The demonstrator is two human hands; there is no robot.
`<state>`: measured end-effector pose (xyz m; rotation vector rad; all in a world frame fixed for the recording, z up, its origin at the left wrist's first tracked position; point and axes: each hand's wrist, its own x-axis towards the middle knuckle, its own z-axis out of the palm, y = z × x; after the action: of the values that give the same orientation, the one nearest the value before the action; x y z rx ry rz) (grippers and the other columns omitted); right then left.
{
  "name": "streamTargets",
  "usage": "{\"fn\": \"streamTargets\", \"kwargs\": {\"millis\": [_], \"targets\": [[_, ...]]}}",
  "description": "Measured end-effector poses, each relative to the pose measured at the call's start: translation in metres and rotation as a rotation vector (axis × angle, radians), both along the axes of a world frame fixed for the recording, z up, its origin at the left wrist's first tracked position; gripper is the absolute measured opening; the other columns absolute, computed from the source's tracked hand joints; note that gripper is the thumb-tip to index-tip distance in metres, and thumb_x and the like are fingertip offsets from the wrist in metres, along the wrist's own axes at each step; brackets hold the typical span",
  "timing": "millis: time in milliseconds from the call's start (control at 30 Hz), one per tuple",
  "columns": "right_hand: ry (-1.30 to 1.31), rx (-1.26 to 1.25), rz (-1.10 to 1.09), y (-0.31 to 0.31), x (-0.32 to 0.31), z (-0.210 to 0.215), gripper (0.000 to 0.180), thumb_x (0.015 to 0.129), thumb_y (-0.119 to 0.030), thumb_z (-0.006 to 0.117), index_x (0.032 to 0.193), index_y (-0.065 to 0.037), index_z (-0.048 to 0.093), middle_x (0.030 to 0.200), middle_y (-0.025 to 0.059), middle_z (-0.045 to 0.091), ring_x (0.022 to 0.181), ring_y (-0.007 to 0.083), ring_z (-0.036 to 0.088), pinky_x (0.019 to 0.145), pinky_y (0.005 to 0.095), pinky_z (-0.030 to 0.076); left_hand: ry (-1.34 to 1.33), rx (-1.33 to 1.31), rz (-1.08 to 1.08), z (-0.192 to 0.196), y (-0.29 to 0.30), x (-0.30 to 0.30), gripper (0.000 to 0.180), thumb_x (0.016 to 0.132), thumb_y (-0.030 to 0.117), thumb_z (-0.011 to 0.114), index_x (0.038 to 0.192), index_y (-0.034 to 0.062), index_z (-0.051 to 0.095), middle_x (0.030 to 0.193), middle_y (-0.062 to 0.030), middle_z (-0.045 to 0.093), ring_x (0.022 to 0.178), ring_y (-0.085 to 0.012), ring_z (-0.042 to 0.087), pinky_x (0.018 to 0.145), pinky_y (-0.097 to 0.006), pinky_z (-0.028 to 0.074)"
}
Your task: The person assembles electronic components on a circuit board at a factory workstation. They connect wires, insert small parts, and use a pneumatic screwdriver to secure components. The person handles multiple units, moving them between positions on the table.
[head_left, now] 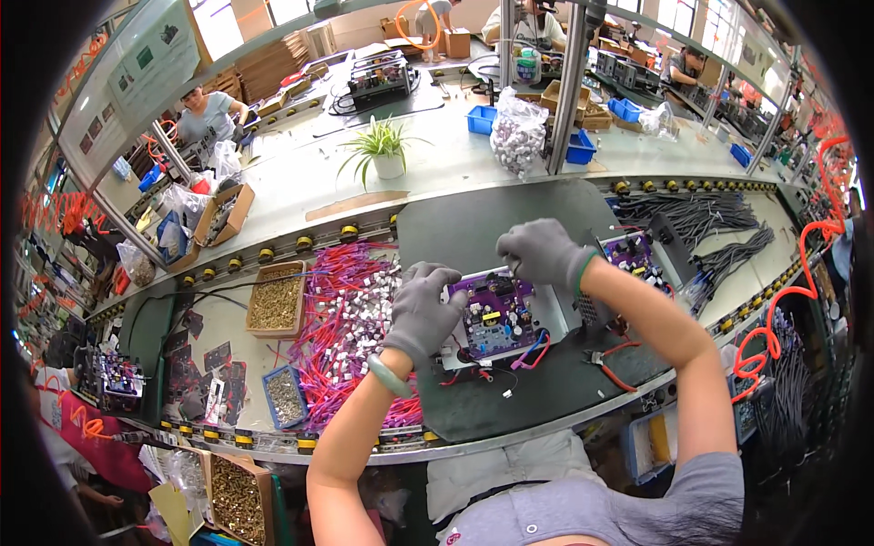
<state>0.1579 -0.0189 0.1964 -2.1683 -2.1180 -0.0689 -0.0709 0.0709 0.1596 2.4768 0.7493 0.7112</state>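
In front of me a purple circuit board with black, yellow and blue parts sits in an open silver metal chassis on the dark green mat. My left hand, in a grey glove, is at the board's left side, fingers bent around the chassis edge. Over the board's far right corner is my right hand, also gloved, its fingers pinched together. Whatever lies between those fingertips is hidden. Red and purple wires stick out of the chassis's near side.
Pliers with red handles lie right of the chassis, near a second purple board. Left is a pile of red and purple cables, a box of brass screws and a blue tray. Black cables lie far right.
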Motion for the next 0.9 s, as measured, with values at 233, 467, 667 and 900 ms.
{"fn": "streamTargets", "kwargs": {"millis": [233,467,667,900], "targets": [[-0.056,-0.161,0.134,0.014,0.010,0.009,0.016,0.080,-0.011,0.064,0.093,-0.014,0.071,0.087,0.0106,0.068,0.086,0.0328,0.068,0.075,0.0438,0.053,-0.032,-0.086,0.000,0.005,-0.001,-0.003,0.026,0.082,0.022,0.071,0.104,0.0076,0.072,0.109,-0.0085,0.065,0.104,-0.0271,0.062,0.093,-0.038,0.049],[-0.063,-0.075,0.162,0.011,0.008,0.009,0.012,0.081,-0.013,0.061,0.088,-0.014,0.071,0.087,0.0083,0.066,0.085,0.0289,0.068,0.074,0.0431,0.054,-0.078,-0.099,-0.023,0.006,-0.001,-0.002,0.028,0.084,0.022,0.070,0.106,0.0043,0.071,0.110,-0.0101,0.066,0.105,-0.0270,0.062,0.093,-0.036,0.049],[-0.168,-0.142,0.147,0.015,-0.002,0.010,0.012,0.078,-0.020,0.063,0.085,-0.015,0.073,0.087,0.0083,0.069,0.085,0.0282,0.069,0.073,0.0428,0.054,-0.072,-0.145,-0.015,0.005,-0.002,-0.004,0.030,0.083,0.021,0.070,0.107,0.0039,0.071,0.111,-0.0096,0.066,0.106,-0.0259,0.062,0.094,-0.036,0.048],[-0.201,-0.234,0.110,0.016,0.009,0.003,0.019,0.073,-0.022,0.063,0.085,-0.016,0.076,0.086,0.0099,0.072,0.088,0.0293,0.070,0.081,0.0425,0.049,-0.178,-0.170,-0.081,0.000,0.000,0.000,0.023,0.081,0.016,0.071,0.100,0.0045,0.071,0.106,-0.0111,0.065,0.104,-0.0280,0.061,0.093,-0.039,0.048]]}}
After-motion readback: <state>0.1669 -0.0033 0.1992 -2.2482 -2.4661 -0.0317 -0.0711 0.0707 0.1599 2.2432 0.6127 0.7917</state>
